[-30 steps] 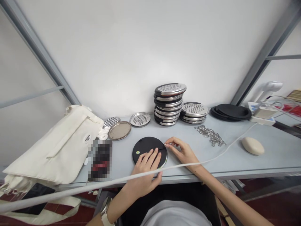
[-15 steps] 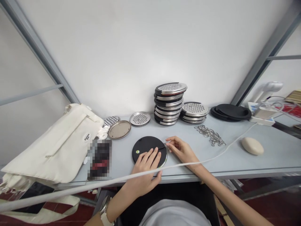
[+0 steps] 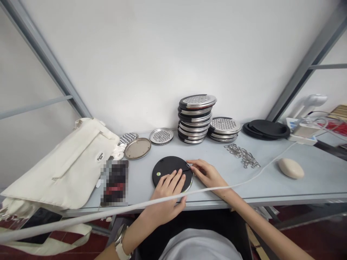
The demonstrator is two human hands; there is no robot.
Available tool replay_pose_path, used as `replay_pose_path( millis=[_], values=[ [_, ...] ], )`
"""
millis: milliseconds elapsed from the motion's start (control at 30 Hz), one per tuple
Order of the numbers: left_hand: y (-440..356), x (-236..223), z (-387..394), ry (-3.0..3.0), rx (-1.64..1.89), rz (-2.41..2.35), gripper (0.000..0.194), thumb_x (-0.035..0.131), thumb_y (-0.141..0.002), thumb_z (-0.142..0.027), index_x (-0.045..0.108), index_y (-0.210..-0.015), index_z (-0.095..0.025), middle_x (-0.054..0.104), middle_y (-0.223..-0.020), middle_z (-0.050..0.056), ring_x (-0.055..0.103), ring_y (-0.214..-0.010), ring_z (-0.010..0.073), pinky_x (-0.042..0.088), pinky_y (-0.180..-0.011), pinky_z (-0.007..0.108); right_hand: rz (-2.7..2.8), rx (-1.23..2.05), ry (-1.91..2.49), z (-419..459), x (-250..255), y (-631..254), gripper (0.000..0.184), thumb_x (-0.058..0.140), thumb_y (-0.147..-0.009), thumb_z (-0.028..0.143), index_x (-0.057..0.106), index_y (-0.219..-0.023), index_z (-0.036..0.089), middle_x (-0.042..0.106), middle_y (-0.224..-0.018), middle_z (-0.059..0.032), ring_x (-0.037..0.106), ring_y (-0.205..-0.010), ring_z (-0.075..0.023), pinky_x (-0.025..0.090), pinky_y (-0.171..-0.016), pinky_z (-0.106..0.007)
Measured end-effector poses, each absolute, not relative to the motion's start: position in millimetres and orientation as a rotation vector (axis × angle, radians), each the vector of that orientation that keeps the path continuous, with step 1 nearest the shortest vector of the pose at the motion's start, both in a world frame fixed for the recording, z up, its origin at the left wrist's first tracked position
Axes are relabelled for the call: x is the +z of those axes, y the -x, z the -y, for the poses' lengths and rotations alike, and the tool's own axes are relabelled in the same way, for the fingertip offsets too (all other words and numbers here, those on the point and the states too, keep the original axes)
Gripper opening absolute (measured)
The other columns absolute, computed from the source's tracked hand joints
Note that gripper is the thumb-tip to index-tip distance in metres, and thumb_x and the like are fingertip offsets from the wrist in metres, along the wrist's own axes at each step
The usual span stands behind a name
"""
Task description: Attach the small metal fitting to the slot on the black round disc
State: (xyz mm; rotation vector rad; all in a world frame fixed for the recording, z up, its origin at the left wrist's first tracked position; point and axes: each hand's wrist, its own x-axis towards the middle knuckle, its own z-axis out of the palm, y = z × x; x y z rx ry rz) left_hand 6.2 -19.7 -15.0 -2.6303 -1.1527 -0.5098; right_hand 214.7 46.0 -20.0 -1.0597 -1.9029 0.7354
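Note:
A round black disc (image 3: 166,165) with a small green sticker and a silvery rim lies on the table near its front edge. My left hand (image 3: 168,195) rests flat on the disc's lower right part, fingers stretched out. At the disc's right edge my right hand (image 3: 207,174) pinches a small metal wire clip (image 3: 188,165) between thumb and fingertips. The clip's tip reaches over the black surface; whether it is hooked in, I cannot tell. To the right is a loose pile of similar metal clips (image 3: 242,155).
Behind stand a tall stack of round graters (image 3: 195,122) and a lower stack (image 3: 225,126). Loose metal discs (image 3: 137,148) lie at back left, black covers (image 3: 267,129) at back right. A white cable (image 3: 255,177) crosses in front; a cream bag (image 3: 62,166) and a computer mouse (image 3: 291,168) flank.
My right hand has moved slightly left with the metal clip, from beside the disc onto its edge. My left hand has stayed flat on the disc.

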Motion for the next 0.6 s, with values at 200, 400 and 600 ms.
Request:
replay_pose_path(
  millis=[200,400,600],
  values=[
    [-6.2,-15.3,18.6,2.63,-0.512,1.152,0.054,0.043,-0.092,-0.032,0.037,-0.141,-0.011,0.034,-0.147,0.012,0.035,-0.133,0.0266,0.032,-0.104,0.041,1.963,0.72,1.061,-42.1,-13.4,-212.2,0.028,0.047,-0.091,0.028,0.061,-0.112,0.016,0.061,-0.078,-0.0053,0.058,-0.066,-0.0163,0.05,-0.066,-0.031],
    [-6.4,-13.9,19.3,2.625,-0.517,1.139,0.053,0.043,-0.092,-0.032,0.038,-0.14,-0.01,0.035,-0.147,0.013,0.036,-0.132,0.027,0.033,-0.103,0.041,1.984,0.716,1.095,-40.5,-11.8,-211.1,0.033,0.045,-0.092,0.026,0.06,-0.118,0.013,0.067,-0.089,-0.0086,0.061,-0.07,-0.0165,0.051,-0.07,-0.031],
    [-6.8,-15.1,19.0,2.614,-0.523,1.14,0.054,0.043,-0.092,-0.032,0.038,-0.141,-0.011,0.035,-0.147,0.012,0.037,-0.132,0.0266,0.033,-0.104,0.04,2.04,0.626,1.07,-41.7,-11.4,-212.3,0.033,0.042,-0.092,0.021,0.062,-0.118,0.018,0.065,-0.091,-0.0091,0.063,-0.082,-0.0192,0.051,-0.078,-0.032]
  ],
)
